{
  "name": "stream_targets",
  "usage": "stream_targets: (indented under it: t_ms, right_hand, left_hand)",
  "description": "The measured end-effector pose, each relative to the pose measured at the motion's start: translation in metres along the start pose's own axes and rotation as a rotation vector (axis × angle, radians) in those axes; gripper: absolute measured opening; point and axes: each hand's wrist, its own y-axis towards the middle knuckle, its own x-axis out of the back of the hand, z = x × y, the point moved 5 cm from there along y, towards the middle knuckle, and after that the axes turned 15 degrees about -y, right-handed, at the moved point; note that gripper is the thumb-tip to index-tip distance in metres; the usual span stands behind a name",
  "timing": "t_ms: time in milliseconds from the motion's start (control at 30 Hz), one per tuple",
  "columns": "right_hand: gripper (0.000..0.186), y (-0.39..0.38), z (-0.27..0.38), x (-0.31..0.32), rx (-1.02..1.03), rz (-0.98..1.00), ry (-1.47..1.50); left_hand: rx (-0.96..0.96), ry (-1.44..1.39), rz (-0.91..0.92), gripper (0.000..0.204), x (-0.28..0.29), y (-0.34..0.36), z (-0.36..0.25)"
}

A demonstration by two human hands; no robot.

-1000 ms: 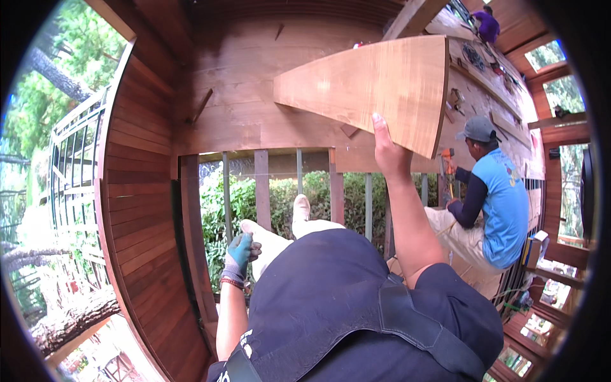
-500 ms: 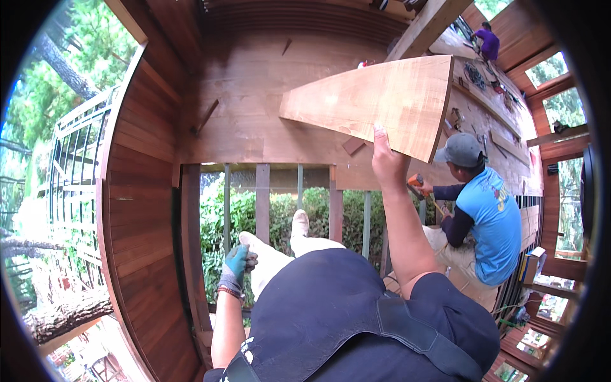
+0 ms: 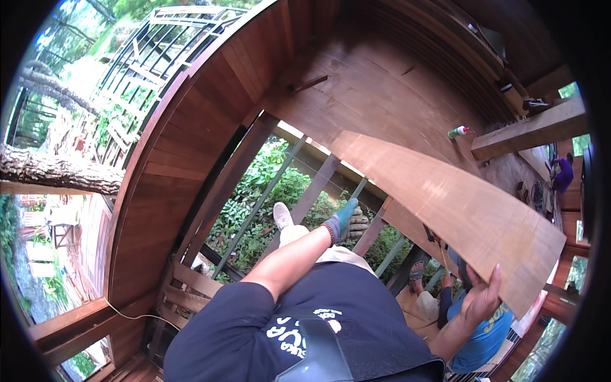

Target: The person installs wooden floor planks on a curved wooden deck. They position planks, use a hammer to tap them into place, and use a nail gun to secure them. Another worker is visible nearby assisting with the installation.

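The person's 2 hands are apart. The bare right hand (image 3: 482, 298) grips a wooden board (image 3: 445, 197) running from the frame's centre to lower right; some fingers are hidden. Whether the gloved left hand (image 3: 345, 219), near centre, holds anything cannot be told. Board and right hand partly cover 1 co-worker (image 3: 478, 344), lower right, whose blue shirt bears yellow lettering. A strap (image 3: 318, 356) crosses near white lettering on the person's dark shirt (image 3: 356, 293).
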Motion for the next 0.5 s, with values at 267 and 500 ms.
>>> stream_targets:
  t_ms: [267,500]
  right_hand:
    - [0.055,-0.076,-0.019,0.001,-0.274,0.293,-0.031]
    - [0.063,-0.128,-0.102,0.003,-0.535,0.267,-0.025]
  left_hand:
    - [-0.466,-0.668,-0.080,0.061,0.137,0.096,-0.006]
    - [-0.570,-0.586,-0.455,0.055,0.185,0.044,-0.011]
